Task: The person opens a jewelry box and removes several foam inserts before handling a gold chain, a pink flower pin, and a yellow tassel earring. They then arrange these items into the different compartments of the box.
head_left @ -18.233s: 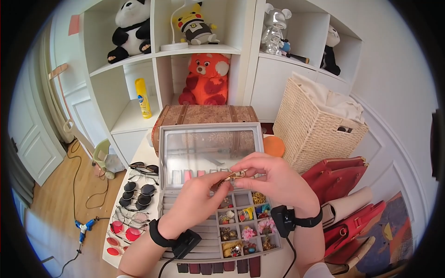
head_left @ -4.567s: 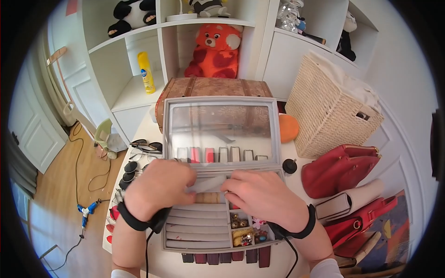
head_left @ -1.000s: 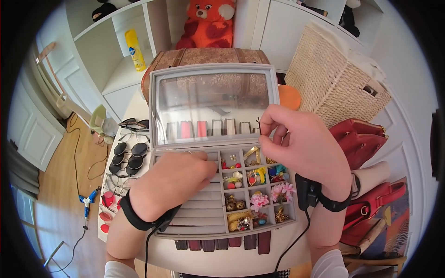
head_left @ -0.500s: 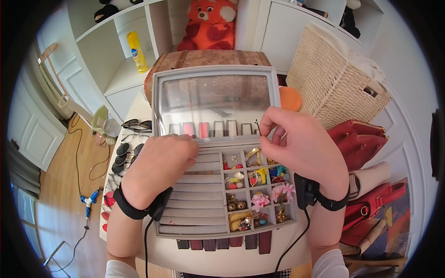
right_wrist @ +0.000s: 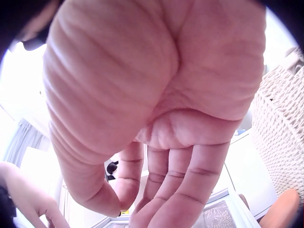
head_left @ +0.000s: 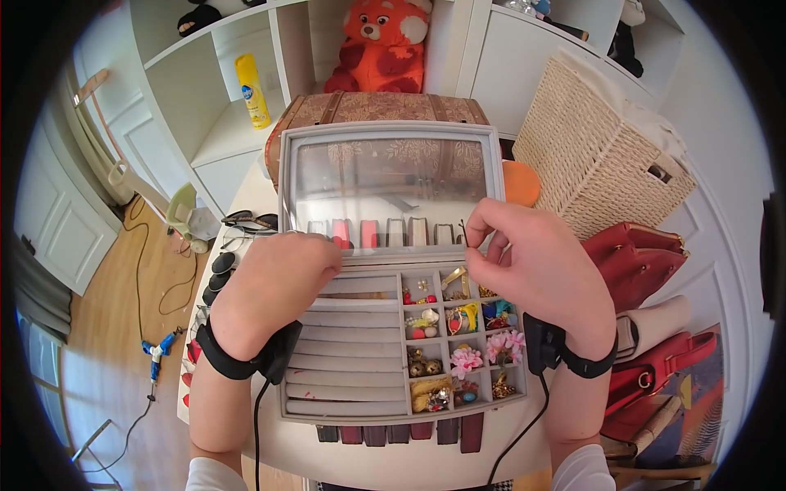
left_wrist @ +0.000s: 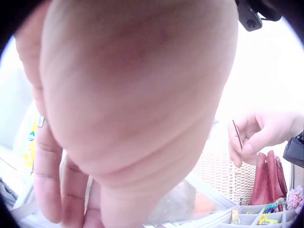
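Note:
My right hand [head_left: 536, 258] pinches a thin dark hairpin [head_left: 464, 231] between thumb and forefinger, above the back right of a grey jewelry box [head_left: 344, 412]. In the left wrist view the hairpin [left_wrist: 237, 133] points upward from the fingertips. My left hand [head_left: 278, 282] hangs over the box's back left, close to the hinge side of the raised glass lid [head_left: 393, 168]. Its fingers reach downward, fairly straight, with nothing seen in them; their tips are partly out of view. Padded ring rolls [head_left: 348, 366] fill the box's left half; earrings and a gold clip [head_left: 455, 282] lie in the right compartments.
Sunglasses [head_left: 223, 263] line the table's left side. Several dark narrow cases [head_left: 374, 434] lie at the box's front edge. A patterned trunk [head_left: 393, 106] stands behind the lid. At right are a wicker basket [head_left: 598, 147] and red handbags [head_left: 630, 258]. Cables run from both wrists.
Over the last second my left hand has moved back and left from the ring rolls toward the lid's hinge. The right hand keeps pinching the hairpin, nearly still. Earlier, both hands held a gold-coloured piece.

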The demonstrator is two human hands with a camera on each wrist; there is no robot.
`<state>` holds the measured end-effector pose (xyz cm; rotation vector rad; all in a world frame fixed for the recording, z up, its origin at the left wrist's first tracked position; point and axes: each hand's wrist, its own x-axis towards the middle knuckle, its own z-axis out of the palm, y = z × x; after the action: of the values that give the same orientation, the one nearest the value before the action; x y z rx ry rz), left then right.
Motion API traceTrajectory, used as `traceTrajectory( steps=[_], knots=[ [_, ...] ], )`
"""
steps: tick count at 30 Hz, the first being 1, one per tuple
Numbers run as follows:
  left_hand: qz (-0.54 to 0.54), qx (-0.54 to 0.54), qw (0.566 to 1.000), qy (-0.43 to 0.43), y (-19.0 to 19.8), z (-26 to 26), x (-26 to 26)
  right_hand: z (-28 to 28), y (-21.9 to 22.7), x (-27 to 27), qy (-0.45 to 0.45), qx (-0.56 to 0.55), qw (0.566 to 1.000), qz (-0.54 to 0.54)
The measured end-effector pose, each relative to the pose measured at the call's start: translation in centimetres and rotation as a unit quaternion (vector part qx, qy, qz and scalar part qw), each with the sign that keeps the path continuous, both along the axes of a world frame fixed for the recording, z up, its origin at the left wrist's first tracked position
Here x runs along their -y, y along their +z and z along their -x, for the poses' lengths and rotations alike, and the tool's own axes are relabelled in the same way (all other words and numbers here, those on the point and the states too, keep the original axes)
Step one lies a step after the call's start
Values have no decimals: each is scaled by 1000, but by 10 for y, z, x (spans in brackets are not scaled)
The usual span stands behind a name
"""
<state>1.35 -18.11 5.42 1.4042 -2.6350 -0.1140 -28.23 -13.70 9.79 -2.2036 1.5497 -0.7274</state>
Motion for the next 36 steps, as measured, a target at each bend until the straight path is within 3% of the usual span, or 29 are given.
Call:
traceTrajectory(
  steps=[8, 11, 13, 25, 29, 31, 36],
  knots=[
    [-12, 48, 999, 15, -3, 4, 0, 0, -1, -1, 3, -12, 1000, 14],
    [-7, 40, 999, 4, -7, 4, -2, 0, 1, -2, 0, -14, 1000, 6],
    [71, -11, 997, 4, -13, 7, -3, 0, 1, -2, 3, -12, 1000, 9],
    [16, -4, 1000, -4, -26, 6, 7, 2, 0, -2, -3, -14, 1000, 12],
    [62, -6, 998, -13, -23, 9, 0, 2, 0, -3, -1, -17, 1000, 16],
    [47, 53, 997, 7, -13, 12, -6, 3, -1, -3, 1, -29, 999, 22],
    [-23, 46, 998, -29, -11, 10, -6, 2, -3, -3, 5, -68, 997, 35]
  ],
)
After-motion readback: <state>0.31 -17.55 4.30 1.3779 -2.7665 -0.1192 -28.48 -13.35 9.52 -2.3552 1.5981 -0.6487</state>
